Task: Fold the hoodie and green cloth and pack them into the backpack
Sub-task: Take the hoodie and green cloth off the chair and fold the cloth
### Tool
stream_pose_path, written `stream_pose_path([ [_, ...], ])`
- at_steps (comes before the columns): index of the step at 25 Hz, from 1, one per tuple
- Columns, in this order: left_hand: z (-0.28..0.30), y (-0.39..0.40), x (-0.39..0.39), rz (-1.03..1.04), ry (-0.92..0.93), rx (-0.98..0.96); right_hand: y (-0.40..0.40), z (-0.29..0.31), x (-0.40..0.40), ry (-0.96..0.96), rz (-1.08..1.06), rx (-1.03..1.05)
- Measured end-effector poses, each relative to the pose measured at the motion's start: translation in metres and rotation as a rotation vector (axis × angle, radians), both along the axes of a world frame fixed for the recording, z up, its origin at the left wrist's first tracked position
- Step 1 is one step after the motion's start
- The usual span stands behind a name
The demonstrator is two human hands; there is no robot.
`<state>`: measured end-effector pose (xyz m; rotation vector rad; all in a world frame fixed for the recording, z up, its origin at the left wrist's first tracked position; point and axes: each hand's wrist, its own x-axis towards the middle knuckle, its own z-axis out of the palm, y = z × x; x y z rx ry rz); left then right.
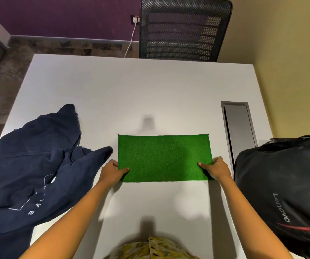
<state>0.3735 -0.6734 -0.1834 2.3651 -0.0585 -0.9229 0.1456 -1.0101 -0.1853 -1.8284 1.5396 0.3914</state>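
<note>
A green cloth (163, 157) lies flat as a wide rectangle in the middle of the white table (131, 90). My left hand (113, 172) pinches its near left corner, thumb on top. My right hand (217, 169) pinches its near right corner the same way. A navy hoodie (34, 165) lies crumpled on the table's left side, one sleeve end reaching close to my left hand. A black backpack (281, 189) with a Lenovo logo sits at the right edge of the table.
A grey cable-port lid (238, 128) is set into the table between the cloth and the backpack. A black mesh office chair (184, 28) stands behind the far edge. A white charger cable (131, 40) hangs from a wall socket.
</note>
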Motion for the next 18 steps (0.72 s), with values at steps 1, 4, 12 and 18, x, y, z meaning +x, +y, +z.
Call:
stream_pose_path([
  [1,-0.002,0.006,-0.006,0.005,0.008,0.015,0.006,0.000,-0.008,-0.011,0.011,0.000],
  [4,-0.006,0.022,-0.020,0.077,0.005,0.046,0.020,0.003,-0.026,-0.025,0.010,-0.040],
  [12,-0.003,0.041,-0.046,0.102,-0.047,0.153,0.044,0.007,-0.057,-0.023,-0.096,-0.081],
  [18,-0.004,0.039,-0.065,0.187,0.001,0.188,0.061,0.012,-0.063,-0.057,-0.261,-0.084],
])
